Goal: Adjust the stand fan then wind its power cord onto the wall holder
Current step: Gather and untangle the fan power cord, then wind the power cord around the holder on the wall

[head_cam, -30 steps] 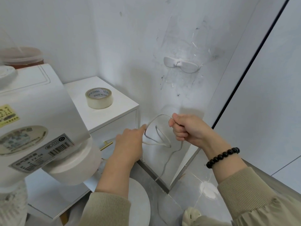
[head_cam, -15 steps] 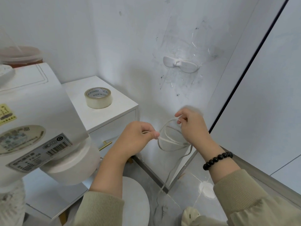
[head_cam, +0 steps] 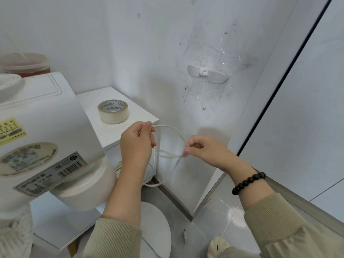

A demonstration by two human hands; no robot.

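The roll of clear tape (head_cam: 113,111) left of centre is showing "MADE IN CHINA" printed around the inside of its cardboard core. It is sitting flat on the smooth white cabinet (head_cam: 141,116). On the glossy white plastic body of the stand fan (head_cam: 42,116), filling the left of the frame, a yellow sticker, a round sticker and a grey barcode label are facing you, but their small print is too blurred to read.

The thin, pale, round power cord (head_cam: 168,127) is arching across the middle of the frame between your hands. Your left hand (head_cam: 136,144) is pinching one end of that arch between thumb and forefinger, with the other fingers curled. Your right hand (head_cam: 206,151), wearing a glossy black bead bracelet (head_cam: 248,182) at the wrist, is pinching the other end at its fingertips. Looser loops are hanging blurred below the arch, and one strand is trailing down toward the grey floor.

The white plastic wall holder (head_cam: 207,75), shaped like two flat wings and taped over with wrinkled clear film, is sitting on the scuffed wall in the upper right, well above both hands, with no cord on it.
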